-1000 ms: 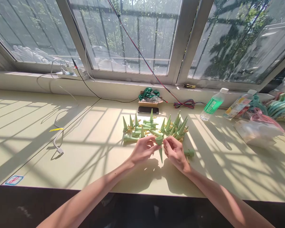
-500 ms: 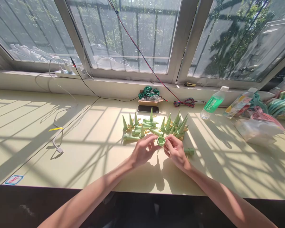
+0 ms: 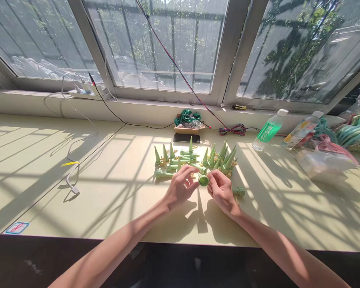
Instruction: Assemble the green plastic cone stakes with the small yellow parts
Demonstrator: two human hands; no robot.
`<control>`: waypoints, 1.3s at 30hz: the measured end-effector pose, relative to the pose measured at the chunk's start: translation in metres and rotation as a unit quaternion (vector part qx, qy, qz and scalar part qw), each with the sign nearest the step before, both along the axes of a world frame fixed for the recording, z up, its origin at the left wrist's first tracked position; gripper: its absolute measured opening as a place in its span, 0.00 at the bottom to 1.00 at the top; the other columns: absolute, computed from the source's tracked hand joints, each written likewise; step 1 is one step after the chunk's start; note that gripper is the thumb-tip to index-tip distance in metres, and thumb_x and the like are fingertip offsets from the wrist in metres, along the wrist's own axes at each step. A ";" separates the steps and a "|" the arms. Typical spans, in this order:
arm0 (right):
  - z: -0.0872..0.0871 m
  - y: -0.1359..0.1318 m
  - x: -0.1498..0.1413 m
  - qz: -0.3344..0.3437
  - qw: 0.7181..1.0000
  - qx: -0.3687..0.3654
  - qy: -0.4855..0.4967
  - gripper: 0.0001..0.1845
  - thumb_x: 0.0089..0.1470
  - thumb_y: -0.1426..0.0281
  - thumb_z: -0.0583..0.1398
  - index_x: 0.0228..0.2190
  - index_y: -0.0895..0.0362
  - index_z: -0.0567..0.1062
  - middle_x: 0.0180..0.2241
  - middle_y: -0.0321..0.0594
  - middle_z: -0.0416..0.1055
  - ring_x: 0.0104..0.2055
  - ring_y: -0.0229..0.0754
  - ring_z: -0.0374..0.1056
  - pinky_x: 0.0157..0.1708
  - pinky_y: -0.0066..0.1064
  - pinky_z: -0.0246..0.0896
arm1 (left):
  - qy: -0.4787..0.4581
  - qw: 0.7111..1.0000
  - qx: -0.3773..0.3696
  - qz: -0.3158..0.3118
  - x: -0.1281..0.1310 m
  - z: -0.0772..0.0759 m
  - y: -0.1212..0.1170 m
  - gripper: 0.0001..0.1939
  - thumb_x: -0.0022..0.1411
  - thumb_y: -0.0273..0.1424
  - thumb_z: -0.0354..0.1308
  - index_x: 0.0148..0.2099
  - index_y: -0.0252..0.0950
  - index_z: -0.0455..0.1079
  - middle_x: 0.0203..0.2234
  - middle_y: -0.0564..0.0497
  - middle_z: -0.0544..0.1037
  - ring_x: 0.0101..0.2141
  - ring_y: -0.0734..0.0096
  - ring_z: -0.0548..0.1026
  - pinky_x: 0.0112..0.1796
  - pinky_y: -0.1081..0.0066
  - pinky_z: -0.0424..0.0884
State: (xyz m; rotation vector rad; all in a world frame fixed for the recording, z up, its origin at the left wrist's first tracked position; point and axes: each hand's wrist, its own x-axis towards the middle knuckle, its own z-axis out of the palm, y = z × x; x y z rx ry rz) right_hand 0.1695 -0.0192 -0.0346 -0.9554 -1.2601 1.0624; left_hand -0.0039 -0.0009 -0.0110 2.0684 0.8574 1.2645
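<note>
A green cone-shaped plant watering spike (image 3: pixel 203 181) is held above the table, its round hollow end facing me and its point turned away. My right hand (image 3: pixel 221 191) pinches it at the right side of the rim; whatever is between those fingertips is hidden. My left hand (image 3: pixel 182 187) is at the spike's left, thumb and forefinger apart around its side; whether they touch it I cannot tell. Just beyond the hands stand and lie several more green spikes (image 3: pixel 229 160) with small yellowish parts. One green piece (image 3: pixel 239 191) lies by my right wrist.
Behind the spikes are a dark phone (image 3: pixel 186 138) and a small cardboard box (image 3: pixel 189 130) with green material. To the right stand a green-labelled bottle (image 3: pixel 267 134), another bottle (image 3: pixel 303 132) and a plastic bag (image 3: pixel 321 166). A white cable (image 3: pixel 73 176) lies at left.
The spike has swung from pointing down to pointing away, so its open end now faces me. My left fingers have loosened around it; my right hand stays at its rim.
</note>
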 end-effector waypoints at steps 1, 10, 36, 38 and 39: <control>-0.001 0.000 0.001 -0.010 1.000 0.011 -0.011 0.19 0.62 0.52 0.58 0.28 0.53 0.65 0.18 0.27 0.52 0.17 0.33 0.47 0.16 0.27 0.44 | -0.023 0.997 -0.070 -0.008 0.000 0.002 0.001 0.12 0.65 0.37 0.61 0.47 0.35 0.71 0.41 0.47 0.73 0.26 0.79 0.72 0.23 0.77 0.72; 0.000 -0.004 0.010 -0.017 0.986 0.108 -0.129 0.13 0.65 0.61 0.56 0.30 0.54 0.69 0.22 0.32 0.59 0.21 0.36 0.53 0.22 0.29 0.49 | -0.147 0.801 -0.542 -0.206 -0.001 0.016 0.000 0.24 0.60 0.51 0.63 0.37 0.33 0.65 0.23 0.52 0.73 0.17 0.80 0.67 0.16 0.79 0.62; -0.002 -0.004 0.009 0.024 0.989 0.084 -0.118 0.15 0.65 0.63 0.57 0.28 0.55 0.67 0.20 0.29 0.54 0.21 0.33 0.49 0.20 0.28 0.44 | -0.024 0.942 -0.302 -0.144 -0.001 0.010 -0.005 0.18 0.65 0.45 0.60 0.38 0.33 0.69 0.18 0.55 0.69 0.17 0.75 0.70 0.18 0.76 0.67; -0.003 -0.003 0.009 0.027 0.991 0.080 -0.105 0.15 0.65 0.62 0.57 0.27 0.55 0.67 0.20 0.29 0.54 0.20 0.32 0.49 0.20 0.28 0.44 | -0.022 0.950 -0.283 -0.134 0.000 0.009 -0.007 0.16 0.66 0.43 0.60 0.35 0.33 0.67 0.19 0.56 0.67 0.18 0.76 0.69 0.19 0.77 0.67; -0.003 -0.003 0.009 0.028 0.992 0.077 -0.099 0.15 0.65 0.62 0.57 0.27 0.55 0.66 0.20 0.29 0.53 0.20 0.32 0.49 0.20 0.28 0.44 | -0.020 0.953 -0.272 -0.130 0.000 0.009 -0.007 0.16 0.66 0.41 0.60 0.34 0.33 0.67 0.19 0.56 0.66 0.18 0.77 0.69 0.19 0.77 0.67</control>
